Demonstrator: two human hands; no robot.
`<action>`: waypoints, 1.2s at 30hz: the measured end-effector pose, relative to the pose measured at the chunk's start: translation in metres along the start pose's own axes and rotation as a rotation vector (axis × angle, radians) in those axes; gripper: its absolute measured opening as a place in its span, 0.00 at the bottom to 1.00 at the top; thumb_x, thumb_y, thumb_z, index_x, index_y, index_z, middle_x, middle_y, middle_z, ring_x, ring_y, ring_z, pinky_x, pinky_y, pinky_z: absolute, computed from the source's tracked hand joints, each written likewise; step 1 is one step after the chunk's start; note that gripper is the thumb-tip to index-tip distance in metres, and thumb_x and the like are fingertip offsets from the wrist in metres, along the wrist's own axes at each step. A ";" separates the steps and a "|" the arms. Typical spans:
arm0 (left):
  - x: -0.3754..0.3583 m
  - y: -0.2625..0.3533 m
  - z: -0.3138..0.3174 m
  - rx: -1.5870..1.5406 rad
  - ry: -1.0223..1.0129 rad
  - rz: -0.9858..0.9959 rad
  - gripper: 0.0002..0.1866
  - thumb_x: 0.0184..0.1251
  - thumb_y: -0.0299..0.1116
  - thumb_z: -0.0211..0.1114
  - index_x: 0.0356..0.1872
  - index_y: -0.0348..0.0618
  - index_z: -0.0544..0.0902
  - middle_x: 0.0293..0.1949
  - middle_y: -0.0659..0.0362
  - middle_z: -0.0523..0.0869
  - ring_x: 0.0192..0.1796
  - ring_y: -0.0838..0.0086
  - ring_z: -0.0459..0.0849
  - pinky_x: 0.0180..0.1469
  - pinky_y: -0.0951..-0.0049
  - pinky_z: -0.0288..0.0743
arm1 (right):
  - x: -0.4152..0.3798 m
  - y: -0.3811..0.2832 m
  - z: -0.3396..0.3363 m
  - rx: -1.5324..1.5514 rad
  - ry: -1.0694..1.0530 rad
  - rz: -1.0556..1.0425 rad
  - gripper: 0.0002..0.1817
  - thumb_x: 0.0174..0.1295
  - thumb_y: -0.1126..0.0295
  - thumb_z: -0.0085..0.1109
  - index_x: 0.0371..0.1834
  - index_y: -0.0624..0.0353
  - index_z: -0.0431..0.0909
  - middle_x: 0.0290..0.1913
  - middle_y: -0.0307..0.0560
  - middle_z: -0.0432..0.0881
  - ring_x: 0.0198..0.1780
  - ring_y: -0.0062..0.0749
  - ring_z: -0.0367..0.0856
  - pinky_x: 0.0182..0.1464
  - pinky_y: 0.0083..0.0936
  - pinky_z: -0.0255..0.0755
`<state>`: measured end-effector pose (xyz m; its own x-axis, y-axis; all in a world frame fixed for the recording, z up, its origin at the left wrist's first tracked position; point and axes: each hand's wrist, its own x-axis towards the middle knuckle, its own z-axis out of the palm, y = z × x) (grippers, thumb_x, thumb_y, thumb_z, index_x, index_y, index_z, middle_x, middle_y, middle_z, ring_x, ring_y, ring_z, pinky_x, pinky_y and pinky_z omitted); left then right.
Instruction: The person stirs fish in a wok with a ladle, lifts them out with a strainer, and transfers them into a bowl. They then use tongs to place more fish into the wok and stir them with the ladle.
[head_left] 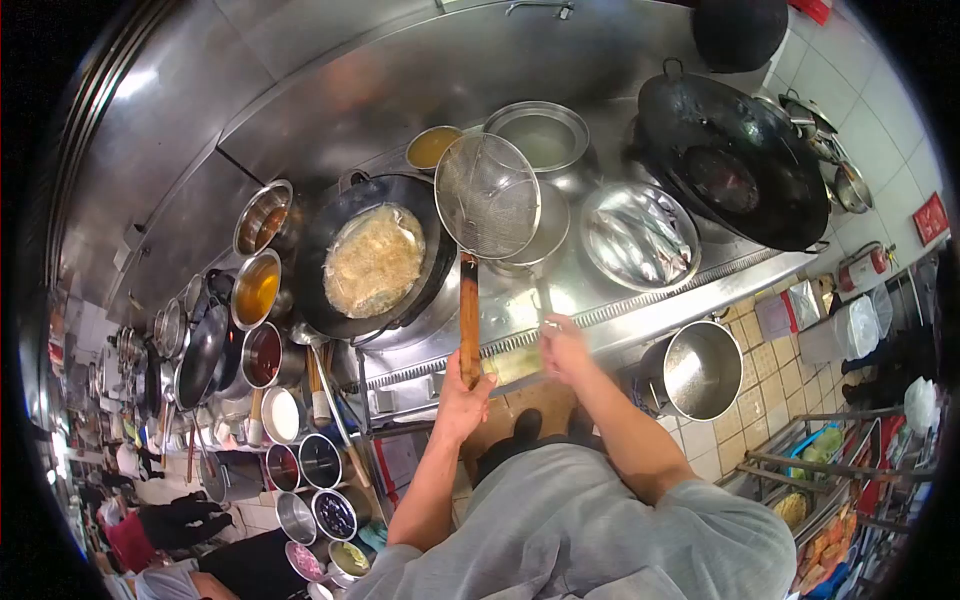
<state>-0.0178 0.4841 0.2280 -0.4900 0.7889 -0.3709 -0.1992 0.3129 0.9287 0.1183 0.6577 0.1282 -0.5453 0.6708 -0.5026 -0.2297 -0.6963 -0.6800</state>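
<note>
My left hand (463,402) is closed round the wooden handle of a wire mesh strainer (487,195), whose round basket is over the steel counter. Close by on the right, my right hand (565,348) is closed on the handle of a ladle (543,235); the ladle's bowl lies partly behind the strainer. Left of the strainer, a black wok (322,243) holds bubbling oil with pale food (375,260) frying in it. To the right stands a metal bowl of silvery whole fish (640,235).
A large empty wok (720,150) tilts at the back right. Behind the strainer are a pot (540,135) and a bowl of yellow liquid (433,148). Sauce bowls (258,288) line the left. A tall pot (703,370) stands right of me. A person (165,530) is at lower left.
</note>
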 end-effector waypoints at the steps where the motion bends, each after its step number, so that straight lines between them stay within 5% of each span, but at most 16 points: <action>1: -0.001 -0.002 0.001 0.039 0.024 0.019 0.33 0.69 0.26 0.65 0.70 0.46 0.58 0.30 0.61 0.75 0.18 0.79 0.71 0.16 0.75 0.65 | -0.021 -0.022 0.000 -0.176 0.056 -0.019 0.17 0.67 0.75 0.52 0.59 0.55 0.70 0.25 0.44 0.76 0.13 0.31 0.64 0.13 0.30 0.56; 3: -0.004 -0.005 0.006 0.101 0.080 0.046 0.34 0.68 0.27 0.66 0.71 0.45 0.57 0.33 0.60 0.77 0.19 0.78 0.71 0.16 0.75 0.66 | -0.057 -0.058 -0.006 -0.522 0.183 -0.058 0.21 0.66 0.75 0.54 0.63 0.56 0.69 0.28 0.51 0.81 0.15 0.42 0.73 0.16 0.38 0.65; 6: -0.001 -0.017 0.018 0.143 0.149 0.040 0.35 0.68 0.28 0.67 0.71 0.44 0.58 0.36 0.58 0.79 0.19 0.78 0.72 0.16 0.75 0.67 | -0.061 -0.063 -0.033 -1.261 0.374 -1.064 0.27 0.65 0.74 0.50 0.70 0.55 0.67 0.31 0.59 0.84 0.31 0.56 0.83 0.33 0.46 0.76; 9: 0.006 -0.021 0.035 0.131 0.163 0.011 0.33 0.67 0.29 0.67 0.69 0.43 0.59 0.34 0.59 0.77 0.17 0.79 0.71 0.15 0.75 0.67 | -0.075 -0.102 -0.013 -1.182 0.353 -0.667 0.31 0.61 0.80 0.51 0.71 0.62 0.65 0.39 0.73 0.82 0.41 0.69 0.81 0.46 0.53 0.74; 16: 0.030 -0.067 0.058 -0.117 0.033 -0.162 0.22 0.69 0.30 0.67 0.59 0.50 0.67 0.26 0.65 0.73 0.16 0.82 0.68 0.15 0.79 0.64 | 0.024 -0.105 -0.032 -1.254 0.408 -0.606 0.32 0.60 0.78 0.49 0.72 0.55 0.65 0.38 0.70 0.82 0.41 0.68 0.81 0.45 0.54 0.74; 21: -0.002 -0.077 0.078 -0.280 0.026 -0.305 0.18 0.70 0.34 0.67 0.56 0.54 0.69 0.23 0.66 0.72 0.17 0.82 0.69 0.16 0.77 0.65 | 0.014 -0.097 -0.049 -1.108 0.269 -0.751 0.32 0.62 0.77 0.50 0.73 0.58 0.64 0.30 0.70 0.82 0.36 0.66 0.83 0.41 0.54 0.75; 25: -0.006 -0.090 0.082 -0.285 0.020 -0.365 0.18 0.71 0.37 0.67 0.55 0.50 0.70 0.25 0.64 0.74 0.19 0.81 0.71 0.18 0.76 0.67 | -0.029 -0.100 -0.048 -0.966 0.131 -0.529 0.31 0.65 0.77 0.49 0.74 0.51 0.63 0.34 0.71 0.82 0.38 0.66 0.82 0.43 0.52 0.75; 28: -0.004 -0.090 0.081 -0.236 0.092 -0.393 0.18 0.71 0.39 0.68 0.54 0.48 0.70 0.27 0.62 0.77 0.21 0.78 0.74 0.19 0.75 0.70 | -0.033 -0.085 -0.053 -0.939 0.078 -0.686 0.31 0.67 0.76 0.49 0.75 0.49 0.63 0.33 0.64 0.83 0.33 0.54 0.83 0.43 0.43 0.76; 31: 0.002 -0.105 0.077 -0.278 0.156 -0.393 0.20 0.70 0.42 0.68 0.54 0.47 0.71 0.29 0.60 0.79 0.23 0.76 0.77 0.22 0.74 0.74 | -0.045 -0.093 -0.041 -0.830 -0.017 -0.544 0.29 0.69 0.75 0.50 0.75 0.50 0.66 0.31 0.54 0.81 0.29 0.30 0.77 0.39 0.30 0.75; 36: -0.015 -0.117 0.062 -0.351 0.154 -0.435 0.26 0.70 0.52 0.65 0.58 0.46 0.71 0.35 0.58 0.83 0.34 0.72 0.84 0.35 0.69 0.81 | -0.066 -0.107 -0.010 -0.877 -0.150 -0.426 0.26 0.70 0.74 0.51 0.73 0.51 0.69 0.34 0.51 0.81 0.31 0.23 0.72 0.40 0.23 0.72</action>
<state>0.0656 0.4687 0.1247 -0.4126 0.5332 -0.7386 -0.6664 0.3761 0.6438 0.1864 0.6904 0.2288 -0.6663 0.7400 -0.0919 0.2151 0.0727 -0.9739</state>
